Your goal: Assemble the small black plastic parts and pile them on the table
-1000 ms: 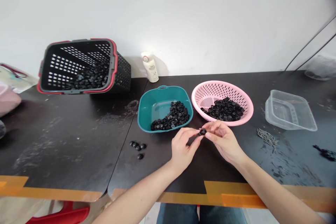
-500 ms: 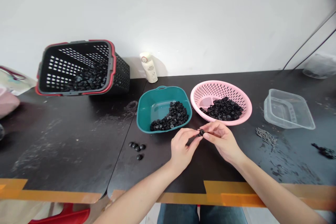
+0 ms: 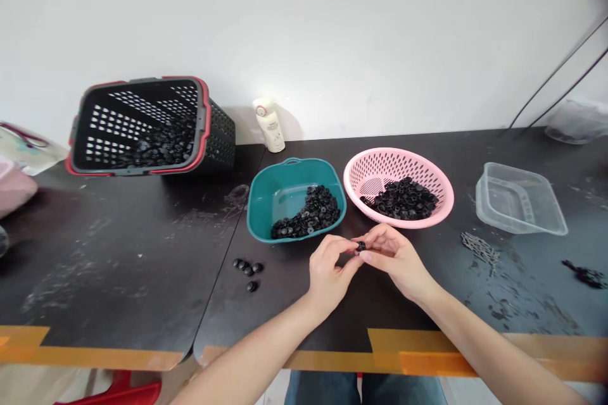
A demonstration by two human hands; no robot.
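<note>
Black piece [image 3: 361, 245], mostly hidden in the pinch of left fingers [image 3: 342, 245] and right fingers [image 3: 375, 259], shape unclear

Left hand [image 3: 330, 269], right hand [image 3: 399, 263], both pinching, forearms [image 3: 268, 343] slanted inward

Bright light here, washing the wall [image 3: 323, 31] pale; soft shadow right of the bottle [image 3: 271, 130], greyish sheen over the bench [image 3: 527, 275] at right, dark blur clipping the top-right corner!

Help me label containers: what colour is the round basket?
The round basket is pink, clearest in the head view.
</note>
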